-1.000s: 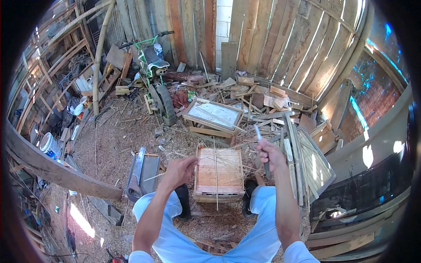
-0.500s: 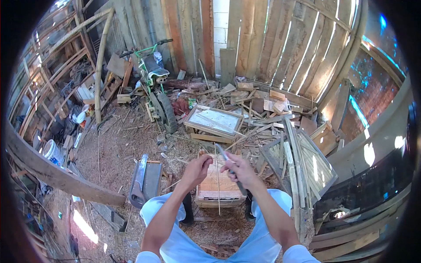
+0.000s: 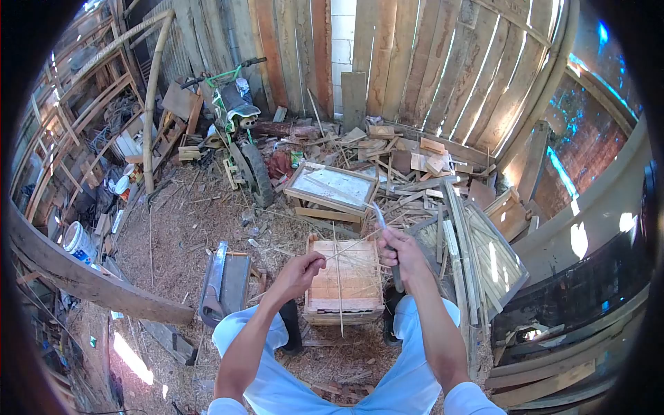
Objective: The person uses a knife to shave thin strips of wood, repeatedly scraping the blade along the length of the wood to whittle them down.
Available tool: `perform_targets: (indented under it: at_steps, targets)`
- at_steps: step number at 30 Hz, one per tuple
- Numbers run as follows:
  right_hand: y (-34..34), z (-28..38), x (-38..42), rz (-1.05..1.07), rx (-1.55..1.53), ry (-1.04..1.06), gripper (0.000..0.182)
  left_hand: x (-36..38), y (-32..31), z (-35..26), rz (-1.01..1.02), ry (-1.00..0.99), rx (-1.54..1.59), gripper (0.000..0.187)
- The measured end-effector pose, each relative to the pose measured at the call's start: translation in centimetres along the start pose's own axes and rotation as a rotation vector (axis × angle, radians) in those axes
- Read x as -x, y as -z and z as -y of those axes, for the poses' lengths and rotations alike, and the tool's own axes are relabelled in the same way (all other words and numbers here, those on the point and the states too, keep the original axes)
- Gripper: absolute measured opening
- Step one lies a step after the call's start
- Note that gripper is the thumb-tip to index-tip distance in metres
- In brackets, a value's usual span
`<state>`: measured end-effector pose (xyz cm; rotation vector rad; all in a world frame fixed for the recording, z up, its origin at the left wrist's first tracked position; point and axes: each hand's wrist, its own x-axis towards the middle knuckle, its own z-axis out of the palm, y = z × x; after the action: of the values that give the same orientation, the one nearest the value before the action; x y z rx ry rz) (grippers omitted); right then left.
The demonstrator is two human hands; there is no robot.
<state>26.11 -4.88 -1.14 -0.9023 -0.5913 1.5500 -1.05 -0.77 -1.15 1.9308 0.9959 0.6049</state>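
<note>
"Floor (image 3: 183, 221) covered in wood shavings; what's nearest the knees?"

"Slatted wooden box (image 3: 344, 285), between the boots. One thin strip (image 3: 340, 301) lies across it, overhanging the near edge, left of the near right corner."

"And the hands?"

"Left grip (image 3: 299, 272) is pinched nearly closed, beside the box's left edge, apparently on another slender strip (image 3: 257, 296). Right grip (image 3: 407, 257) is wrapped firmly round the knife (image 3: 379, 216) near the right edge, blade pointing up and away."

"How would you handle that well?"

"I'd pinch the strip close to where the blade meets it, since something so slim should flex. Shallow angle, light pressure, strokes away from the left fingers and both knees. I'd also mind that overhanging end; a sleeve could catch it."

"Anything beyond?"

"Handsaw (image 3: 214, 277) on the left, a framed panel (image 3: 332, 185) past the box's far edge, then scrap wood (image 3: 432, 162), a small motorbike (image 3: 237, 108) and the plank wall (image 3: 408, 76)."
</note>
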Motion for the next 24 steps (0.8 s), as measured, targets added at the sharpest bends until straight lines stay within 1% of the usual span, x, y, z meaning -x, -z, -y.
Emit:
perform_targets:
  at_steps: [1,3,5,6,8,10,11,13,14,16,17,19,21,23,24]
  targets:
    - [0.3,0.3,0.1,-0.008,-0.039,0.012,0.029,0.1,0.2,0.0,0.053,0.046,0.046,0.019]
    - [-0.1,-0.2,0.4,0.027,-0.061,0.028,0.029,0.2,0.1,0.3,0.074,0.037,0.108,0.02]
    - [-1.9,-1.4,1.3,0.068,0.043,-0.054,0.029,-0.1,-0.3,0.6,0.095,0.025,0.172,0.021]
    - [-2.6,-2.4,1.3,0.129,0.059,-0.111,0.034,-0.4,-0.6,0.6,0.124,0.012,0.224,0.022]
    - [-3.5,-3.3,1.3,0.157,0.065,-0.129,0.033,-0.5,-0.8,0.5,0.153,0.004,0.274,0.023]
    - [-3.6,-3.2,1.1,0.203,0.081,-0.133,0.034,-0.4,-0.5,0.3,0.161,0.088,0.377,0.022]
    - [-3.3,-2.8,1.0,0.206,0.08,-0.131,0.034,-0.3,-0.4,0.3,0.159,0.086,0.373,0.022]
    - [-2.2,-1.6,0.6,0.097,0.026,-0.05,0.034,-0.2,-0.2,0.5,0.176,0.12,0.396,0.022]
    - [-1.5,-0.9,0.4,0.083,-0.011,-0.02,0.034,-0.2,-0.3,1.3,0.173,0.112,0.395,0.022]
    - [-1.0,0.1,0.8,0.066,0.036,-0.003,0.035,-0.4,-0.2,2.1,0.219,0.052,0.411,0.023]
    - [-1.0,0.3,1.0,0.046,0.077,0.009,0.035,-0.3,-0.3,2.3,0.218,0.049,0.408,0.023]
    - [-1.0,0.1,0.8,0.048,0.072,-0.001,0.035,-0.2,0.3,-0.6,0.161,0.133,0.335,0.023]
    - [-1.2,-0.4,0.4,0.067,0.098,0.036,0.035,-1.1,0.1,0.4,0.146,0.129,0.31,0.024]
    - [-1.9,-0.8,0.1,0.091,0.154,0.072,0.035,-1.7,-0.4,0.7,0.065,-0.041,0.265,0.024]
    - [-2.6,-1.0,0.1,0.1,0.187,0.052,0.034,-1.8,-0.6,0.1,0.035,-0.024,0.269,0.023]
